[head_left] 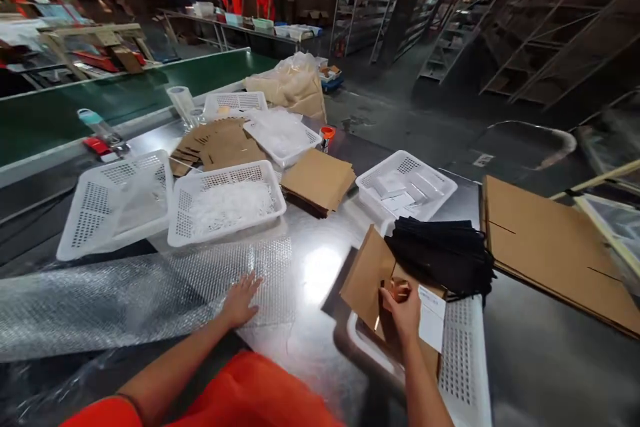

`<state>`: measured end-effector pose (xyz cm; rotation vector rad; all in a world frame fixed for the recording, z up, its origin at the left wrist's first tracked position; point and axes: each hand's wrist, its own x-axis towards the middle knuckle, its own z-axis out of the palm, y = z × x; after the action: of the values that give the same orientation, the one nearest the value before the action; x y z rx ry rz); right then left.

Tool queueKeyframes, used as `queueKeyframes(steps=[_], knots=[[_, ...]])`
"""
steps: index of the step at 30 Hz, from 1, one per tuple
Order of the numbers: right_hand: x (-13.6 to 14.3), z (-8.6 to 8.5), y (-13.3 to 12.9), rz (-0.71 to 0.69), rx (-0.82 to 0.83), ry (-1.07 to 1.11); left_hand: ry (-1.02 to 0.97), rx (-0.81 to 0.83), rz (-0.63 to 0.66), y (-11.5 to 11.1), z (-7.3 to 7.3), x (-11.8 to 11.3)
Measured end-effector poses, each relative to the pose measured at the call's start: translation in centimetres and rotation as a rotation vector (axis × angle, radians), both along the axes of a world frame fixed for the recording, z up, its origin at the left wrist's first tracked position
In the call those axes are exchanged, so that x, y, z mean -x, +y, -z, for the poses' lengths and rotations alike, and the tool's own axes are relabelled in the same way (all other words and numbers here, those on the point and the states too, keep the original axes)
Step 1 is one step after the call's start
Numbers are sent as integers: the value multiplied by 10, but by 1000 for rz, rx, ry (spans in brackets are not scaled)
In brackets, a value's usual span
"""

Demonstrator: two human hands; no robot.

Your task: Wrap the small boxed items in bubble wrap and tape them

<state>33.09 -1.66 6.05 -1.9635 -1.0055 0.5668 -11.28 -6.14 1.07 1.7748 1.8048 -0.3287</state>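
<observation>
My left hand (pixel 240 303) lies flat with its fingers spread on a sheet of clear bubble wrap (pixel 165 293) that stretches off to the left. On the right, my right hand (pixel 404 312) is closed around a small shiny copper-coloured item (pixel 400 289), whose kind I cannot make out. It is held over an open brown cardboard box (pixel 367 273) with its flap raised. This box rests on a white perforated basket (pixel 463 347). A white printed paper (pixel 431 317) lies beside my right hand, and a stack of black fabric-like pieces (pixel 440 253) sits just behind it.
White baskets hold small white pieces (pixel 233 208), clear bags (pixel 143 197) and flat packets (pixel 400 190). Cardboard stacks (pixel 320 177) stand mid-table, with larger sheets (pixel 555 247) at right. A tape dispenser (pixel 103 137) is at far left by a green conveyor (pixel 200 73). People in orange work beyond.
</observation>
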Motion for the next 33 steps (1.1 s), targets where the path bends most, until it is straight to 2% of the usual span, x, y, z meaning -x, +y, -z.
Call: queueKeyframes(steps=[2, 4, 6, 8, 12, 15, 17, 20, 26, 28, 30, 33], knots=[[-1, -7, -5, 130, -46, 205, -19, 11, 25, -4, -7, 1], [-3, -20, -13, 256, -124, 516, -29, 10, 31, -9, -11, -1], [-3, -36, -26, 277, -228, 826, -29, -3, 32, -16, -10, -4], [1, -49, -44, 217, -322, 1036, -22, -12, 39, -22, -7, -6], [18, -58, -85, 175, -337, 1167, 59, -82, 41, -32, -2, 4], [28, -54, -113, 251, -304, 1194, 179, -109, -91, -34, 3, 19], [31, -50, -125, 276, -296, 1185, 193, -52, -170, -35, 8, 28], [32, -46, -135, 309, -277, 1143, 161, -1, -177, -37, 16, 36], [25, -42, -130, 334, -213, 969, 122, -45, -173, -38, 21, 39], [20, -40, -120, 321, -179, 735, 119, -32, -178, -38, 19, 38], [15, -38, -106, 270, -94, 376, 128, -22, -174, -37, 18, 37], [15, -34, -80, 76, 110, -49, 158, -15, -157, -37, 20, 38]])
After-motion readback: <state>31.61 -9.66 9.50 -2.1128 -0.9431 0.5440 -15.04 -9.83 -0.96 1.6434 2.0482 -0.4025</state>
